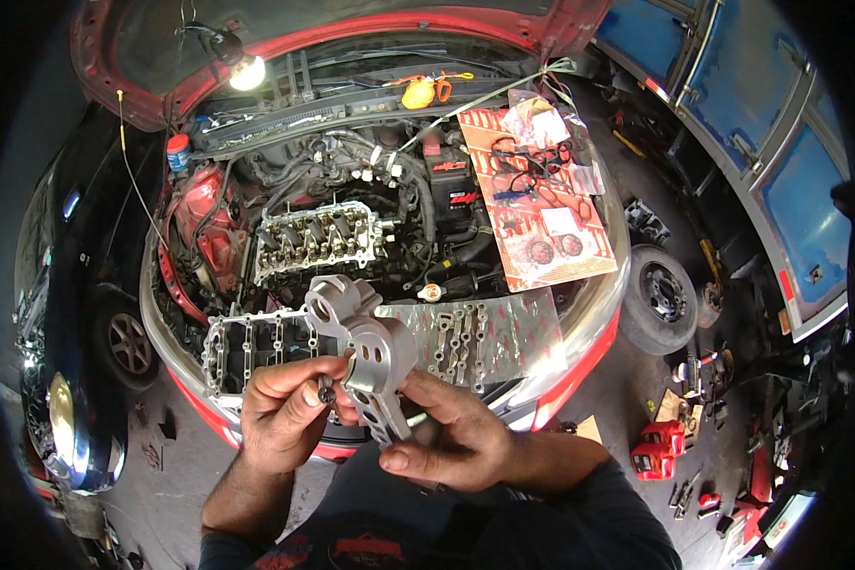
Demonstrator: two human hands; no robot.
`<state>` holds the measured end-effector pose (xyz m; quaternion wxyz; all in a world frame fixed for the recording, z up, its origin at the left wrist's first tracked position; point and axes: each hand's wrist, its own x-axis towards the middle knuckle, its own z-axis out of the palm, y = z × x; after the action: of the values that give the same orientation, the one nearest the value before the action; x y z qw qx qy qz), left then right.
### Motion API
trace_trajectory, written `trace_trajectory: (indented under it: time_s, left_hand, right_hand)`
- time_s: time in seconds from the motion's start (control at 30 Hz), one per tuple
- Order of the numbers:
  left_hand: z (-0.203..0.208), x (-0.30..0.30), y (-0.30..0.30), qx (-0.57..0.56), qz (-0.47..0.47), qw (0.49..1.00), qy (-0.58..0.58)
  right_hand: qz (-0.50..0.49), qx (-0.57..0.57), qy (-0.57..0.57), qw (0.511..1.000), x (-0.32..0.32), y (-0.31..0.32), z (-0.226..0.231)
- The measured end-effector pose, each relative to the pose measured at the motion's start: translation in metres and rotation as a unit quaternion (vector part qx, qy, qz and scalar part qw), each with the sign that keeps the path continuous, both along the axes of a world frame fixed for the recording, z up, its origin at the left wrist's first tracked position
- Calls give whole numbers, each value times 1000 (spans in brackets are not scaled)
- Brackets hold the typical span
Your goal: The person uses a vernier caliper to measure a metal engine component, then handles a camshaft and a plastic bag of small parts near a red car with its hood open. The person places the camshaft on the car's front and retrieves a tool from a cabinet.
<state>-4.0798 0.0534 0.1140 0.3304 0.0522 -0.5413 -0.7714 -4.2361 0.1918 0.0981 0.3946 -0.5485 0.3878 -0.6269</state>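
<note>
My right hand [461, 437] is closed around the lower right side of a silver cast-metal bracket [387, 350] with round bores and oval slots, held up over the front of an open car. Pinched between the thumb and fingers of my left hand [287, 413] is a small dark bolt [326, 389], close beside the bracket's left side. Some left fingertips pass behind the bracket, so whether they touch it is hard to tell. Beyond my hands, the cylinder head [318, 237] sits exposed in the engine bay. A silver ladder-shaped frame [247, 347] lies on the car's front edge, left of the bracket.
Several slim metal caps [461, 342] rest on a plastic sheet [532, 332] at the right front. Gaskets lie on a red-and-white card [503, 256] beside the battery [449, 176]. A lit bulb [247, 73] hangs under the raised hood. A loose wheel [657, 296] and red bottles [657, 450] are rightward.
</note>
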Motion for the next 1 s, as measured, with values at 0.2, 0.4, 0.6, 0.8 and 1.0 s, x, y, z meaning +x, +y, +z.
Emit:
trace_trajectory:
  time_s: [0.2, 0.4, 0.6, 0.8, 1.0]
  left_hand:
    - [1, -2, 0, -3, -6, 1000, 3]
    - [7, 1, 7, -94, 75, 993, 7]
    - [11, 2, 10, -180, 126, 975, 27]
    - [12, 1, 9, -192, 133, 972, 26]
    - [11, 3, 11, -190, 153, 970, 20]
  right_hand:
    - [-6, -18, -14, 1000, 4, -4, -3]
    - [53, 78, -85, 992, -5, 5, 13]
    - [8, 7, -58, 998, -8, 0, 12]
    - [-6, -7, -40, 999, -9, 0, 8]
    - [110, 135, -175, 969, -14, -2, 7]
